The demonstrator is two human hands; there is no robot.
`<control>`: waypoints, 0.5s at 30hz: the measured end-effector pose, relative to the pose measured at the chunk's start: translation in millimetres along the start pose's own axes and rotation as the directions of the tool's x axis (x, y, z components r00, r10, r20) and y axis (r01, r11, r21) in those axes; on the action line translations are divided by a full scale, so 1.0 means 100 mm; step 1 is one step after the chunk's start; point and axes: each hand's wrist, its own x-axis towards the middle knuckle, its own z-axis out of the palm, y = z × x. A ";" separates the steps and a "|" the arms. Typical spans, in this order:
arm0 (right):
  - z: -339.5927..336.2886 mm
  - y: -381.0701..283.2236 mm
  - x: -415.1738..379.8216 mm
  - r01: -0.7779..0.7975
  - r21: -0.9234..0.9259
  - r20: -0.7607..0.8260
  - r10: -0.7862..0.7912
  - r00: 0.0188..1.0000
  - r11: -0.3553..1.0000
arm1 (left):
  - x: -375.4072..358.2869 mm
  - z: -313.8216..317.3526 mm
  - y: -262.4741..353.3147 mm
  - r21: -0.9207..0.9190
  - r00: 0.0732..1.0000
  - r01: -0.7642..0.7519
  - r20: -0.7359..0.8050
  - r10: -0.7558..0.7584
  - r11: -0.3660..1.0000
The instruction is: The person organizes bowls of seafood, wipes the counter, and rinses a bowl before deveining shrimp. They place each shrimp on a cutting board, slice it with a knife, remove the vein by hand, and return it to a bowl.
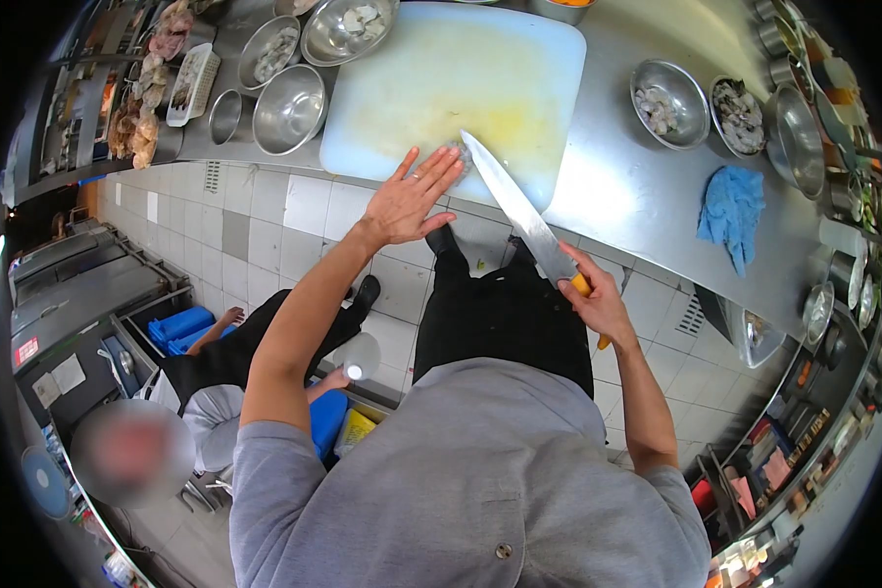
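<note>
My right hand (598, 299) is wrapped round the yellow handle of a long kitchen knife (521, 211). The blade points away from me, its tip resting over the white cutting board (382, 93). My left hand (416, 196) lies flat with fingers stretched out at the board's near edge. Under and beside its fingertips is a small greyish, translucent piece (465, 162) that looks like a peeled shrimp, with the blade close along its right side. The fingers partly hide this piece. Yellowish wet stains mark the board near the knife tip.
Left of the board stand metal bowls (290, 110), some holding pale shrimp pieces. Two bowls of shrimp (668, 103) and a blue cloth (731, 216) are on the steel counter to the right. Another person (211, 426) is behind on the left, holding a pale round object.
</note>
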 end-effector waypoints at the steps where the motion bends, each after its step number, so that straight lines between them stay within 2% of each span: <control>1: 0.00 0.00 0.01 0.003 0.005 0.001 -0.003 1.000 1.000 | 0.00 0.00 0.01 0.001 1.000 0.005 -0.002 -0.005 1.000; 3: 0.00 -0.01 0.03 0.010 0.016 0.001 -0.010 1.000 1.000 | 0.00 0.00 0.02 0.005 1.000 0.016 -0.007 -0.016 1.000; 7: 0.03 -0.04 0.16 0.149 -0.033 -0.027 -0.150 0.988 0.988 | 0.00 -0.01 0.03 -0.001 1.000 0.017 0.001 -0.017 1.000; 15: -0.03 -0.27 0.54 0.266 -0.091 0.007 -0.267 0.964 0.960 | -0.01 -0.01 0.04 -0.032 1.000 0.022 -0.016 -0.023 0.999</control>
